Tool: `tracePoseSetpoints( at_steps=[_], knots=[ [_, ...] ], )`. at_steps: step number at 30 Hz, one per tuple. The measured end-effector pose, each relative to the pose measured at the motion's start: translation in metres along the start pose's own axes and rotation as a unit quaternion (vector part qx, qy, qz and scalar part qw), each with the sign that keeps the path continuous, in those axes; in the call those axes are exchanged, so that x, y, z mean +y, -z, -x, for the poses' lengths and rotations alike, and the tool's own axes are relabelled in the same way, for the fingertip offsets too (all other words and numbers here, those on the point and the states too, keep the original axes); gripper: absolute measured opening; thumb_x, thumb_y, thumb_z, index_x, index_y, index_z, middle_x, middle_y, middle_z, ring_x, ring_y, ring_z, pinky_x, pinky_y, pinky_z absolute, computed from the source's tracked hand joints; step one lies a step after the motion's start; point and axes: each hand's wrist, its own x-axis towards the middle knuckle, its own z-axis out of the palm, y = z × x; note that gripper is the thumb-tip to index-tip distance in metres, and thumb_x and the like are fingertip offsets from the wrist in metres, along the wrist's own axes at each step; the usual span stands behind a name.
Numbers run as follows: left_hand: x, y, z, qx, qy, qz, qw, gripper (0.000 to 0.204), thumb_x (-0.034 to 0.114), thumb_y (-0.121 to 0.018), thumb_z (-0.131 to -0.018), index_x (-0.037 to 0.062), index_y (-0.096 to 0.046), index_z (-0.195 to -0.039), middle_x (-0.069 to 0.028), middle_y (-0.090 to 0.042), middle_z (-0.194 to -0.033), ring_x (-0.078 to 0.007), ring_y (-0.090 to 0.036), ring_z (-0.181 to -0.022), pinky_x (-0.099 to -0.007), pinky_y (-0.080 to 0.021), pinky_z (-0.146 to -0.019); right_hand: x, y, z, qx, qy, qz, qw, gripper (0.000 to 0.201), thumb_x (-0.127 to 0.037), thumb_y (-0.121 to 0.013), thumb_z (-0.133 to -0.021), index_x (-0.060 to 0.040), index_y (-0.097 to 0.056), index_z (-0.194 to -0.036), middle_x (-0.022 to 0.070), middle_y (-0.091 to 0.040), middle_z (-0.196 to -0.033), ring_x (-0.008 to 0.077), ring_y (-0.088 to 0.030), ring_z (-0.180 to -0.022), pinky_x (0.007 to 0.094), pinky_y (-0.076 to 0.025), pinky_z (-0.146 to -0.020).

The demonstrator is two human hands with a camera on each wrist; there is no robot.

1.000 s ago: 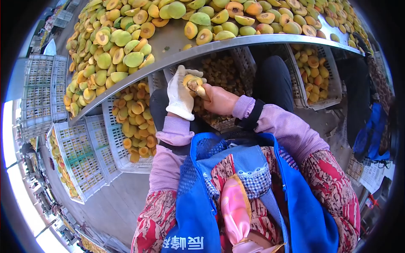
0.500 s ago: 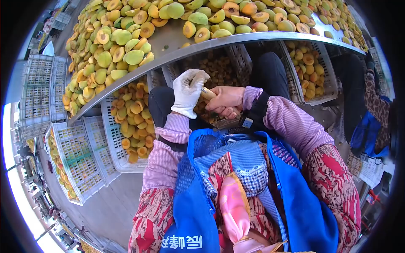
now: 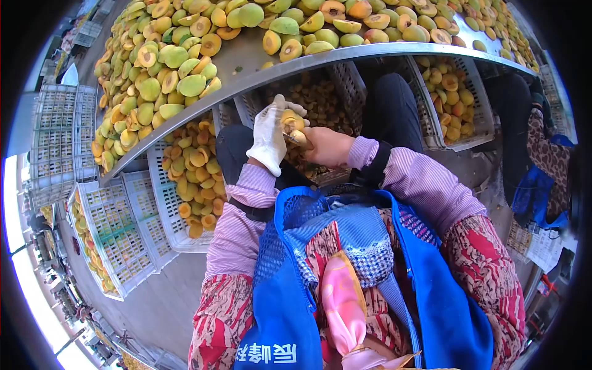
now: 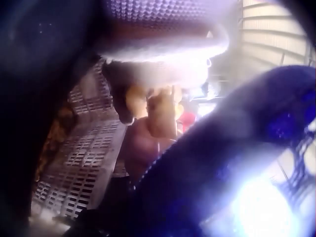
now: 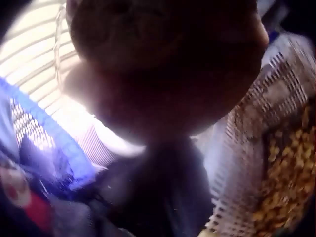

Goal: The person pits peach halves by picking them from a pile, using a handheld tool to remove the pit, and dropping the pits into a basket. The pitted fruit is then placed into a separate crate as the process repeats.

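In the head view my left hand [image 3: 269,137], in a white glove, holds a yellow peach half [image 3: 292,121] between thumb and fingers, cut face partly showing. My bare right hand [image 3: 330,147] grips the short pale wooden handle [image 3: 298,137] of a small tool. The tool's working end is at the fruit, mostly hidden by it. Both hands are close together over a crate between the knees. The left wrist view shows the wooden handle [image 4: 162,116] beside the yellow fruit [image 4: 137,101]. The right hand [image 5: 163,98] looms dark in the right wrist view.
A metal table edge [image 3: 271,69] curves just beyond the hands, with piled halved peaches [image 3: 176,57] on it. Below it stand a crate of small pieces [image 3: 317,102] and fruit crates left [image 3: 161,191] and right [image 3: 478,126]. Another person's leg [image 3: 509,132] is at far right.
Half a second ago the gloved hand was turned over the fruit and hid it; now it is turned back and the fruit shows. The right hand has rotated and moved slightly left.
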Motion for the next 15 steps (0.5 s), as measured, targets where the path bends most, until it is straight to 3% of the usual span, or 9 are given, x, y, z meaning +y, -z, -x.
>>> tracePoseSetpoints(
  at_steps=[1,2,3,5,7,11,12,14,15],
  knots=[
    [-0.003,0.0,-0.002,0.027,0.004,0.034,0.999,0.04,0.041,-0.051,-0.088,0.001,-0.056,-0.083,-0.0127,-0.061,-0.079,-0.0254,-0.062,-0.068,-0.0346,-0.052,-0.063,0.021,-0.011,-0.017,0.105,0.121,0.067,0.985,0.027,-0.008,-0.053,-0.075,-0.0016,-0.046,-0.101,0.0171,-0.058,-0.069,0.0294,-0.059,-0.055,0.0364,-0.048,-0.05],
    [-0.007,0.002,-0.004,0.053,0.009,0.069,0.996,0.04,0.041,-0.05,-0.088,0.0014,-0.055,-0.084,-0.0131,-0.061,-0.078,-0.0264,-0.061,-0.067,-0.0351,-0.052,-0.063,0.024,-0.016,-0.021,0.206,0.239,0.131,0.94,0.025,-0.008,-0.053,-0.075,-0.0021,-0.046,-0.098,0.0197,-0.059,-0.071,0.0346,-0.06,-0.062,0.0399,-0.048,-0.056],
    [-0.016,0.01,-0.012,0.069,0.016,0.096,0.993,0.041,0.042,-0.045,-0.09,0.0019,-0.054,-0.088,-0.0142,-0.061,-0.083,-0.0292,-0.061,-0.07,-0.0378,-0.052,-0.065,0.028,-0.018,-0.024,0.205,0.239,0.131,0.94,0.025,-0.008,-0.053,-0.075,-0.0021,-0.046,-0.098,0.0197,-0.059,-0.071,0.0346,-0.06,-0.062,0.0399,-0.048,-0.056],
    [-0.014,0.009,-0.013,0.103,0.033,0.133,0.985,0.042,0.042,-0.042,-0.091,0.0023,-0.054,-0.089,-0.0143,-0.06,-0.086,-0.0302,-0.06,-0.073,-0.0394,-0.051,-0.067,0.013,-0.022,-0.017,0.235,0.105,0.168,0.952,0.022,-0.009,-0.054,-0.074,-0.0026,-0.044,-0.093,0.0229,-0.058,-0.076,0.0402,-0.058,-0.076,0.0449,-0.046,-0.065],
    [-0.009,0.004,-0.016,0.146,0.05,0.206,0.966,0.044,0.044,-0.036,-0.092,0.004,-0.053,-0.091,-0.0139,-0.059,-0.093,-0.0323,-0.059,-0.082,-0.0447,-0.049,-0.073,0.014,-0.02,-0.015,0.235,0.129,0.167,0.949,0.022,-0.01,-0.055,-0.075,-0.0032,-0.042,-0.092,0.0222,-0.059,-0.076,0.0395,-0.058,-0.076,0.0455,-0.046,-0.064],
    [0.005,0.01,-0.018,0.117,0.026,0.319,0.94,0.043,0.046,-0.038,-0.091,0.0058,-0.053,-0.094,-0.0125,-0.059,-0.093,-0.032,-0.059,-0.084,-0.0453,-0.051,-0.071,0.044,-0.02,-0.013,0.194,0.176,0.123,0.957,0.026,-0.013,-0.056,-0.075,-0.0047,-0.04,-0.094,0.0217,-0.058,-0.073,0.0401,-0.057,-0.075,0.0475,-0.044,-0.063],
    [0.006,0.012,-0.018,0.115,0.014,0.32,0.94,0.043,0.046,-0.038,-0.091,0.0058,-0.053,-0.094,-0.0125,-0.059,-0.093,-0.032,-0.059,-0.084,-0.0453,-0.051,-0.071,0.05,-0.019,-0.011,0.195,0.185,0.13,0.954,0.026,-0.013,-0.056,-0.075,-0.0047,-0.04,-0.094,0.0217,-0.058,-0.073,0.0401,-0.057,-0.075,0.0475,-0.044,-0.063],
    [0.012,0.014,-0.015,0.104,-0.08,0.26,0.957,0.045,0.048,-0.04,-0.09,0.0055,-0.053,-0.094,-0.012,-0.059,-0.093,-0.0324,-0.059,-0.084,-0.0442,-0.052,-0.07,0.043,-0.012,-0.007,0.204,0.06,0.21,0.954,0.018,-0.013,-0.051,-0.078,-0.0052,-0.042,-0.092,0.0215,-0.059,-0.074,0.0408,-0.058,-0.075,0.0493,-0.044,-0.065],
    [0.017,0.018,-0.01,0.108,-0.114,0.251,0.955,0.044,0.047,-0.042,-0.089,0.0052,-0.053,-0.094,-0.0115,-0.06,-0.092,-0.0328,-0.06,-0.084,-0.0446,-0.052,-0.071,0.038,-0.01,-0.003,0.205,0.085,0.217,0.951,0.018,-0.014,-0.05,-0.078,-0.0051,-0.042,-0.092,0.0217,-0.059,-0.075,0.0407,-0.058,-0.076,0.0488,-0.044,-0.066]
  ],
)
